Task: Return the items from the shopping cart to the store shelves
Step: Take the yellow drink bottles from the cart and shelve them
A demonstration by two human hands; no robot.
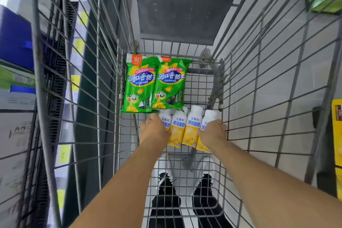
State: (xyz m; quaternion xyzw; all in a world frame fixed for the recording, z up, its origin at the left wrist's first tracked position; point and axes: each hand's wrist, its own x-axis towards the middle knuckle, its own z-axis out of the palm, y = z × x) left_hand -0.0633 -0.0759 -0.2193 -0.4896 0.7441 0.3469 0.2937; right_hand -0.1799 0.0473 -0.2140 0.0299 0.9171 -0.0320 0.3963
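- Left hand (154, 127) is down in the shopping cart (259, 98), lying over the far-left yogurt bottle (166, 123). Its fingers are hidden, so I cannot tell if it grips.
- Four yogurt bottles lie in a row on the cart floor, touching, just below two green sausage packs (154, 84).
- Right hand (214, 131) curls round the far-right yogurt bottle (208, 126).
- I think this is the picking-up step. Next, lift the bottles out and carry them to the shelves (16, 61).
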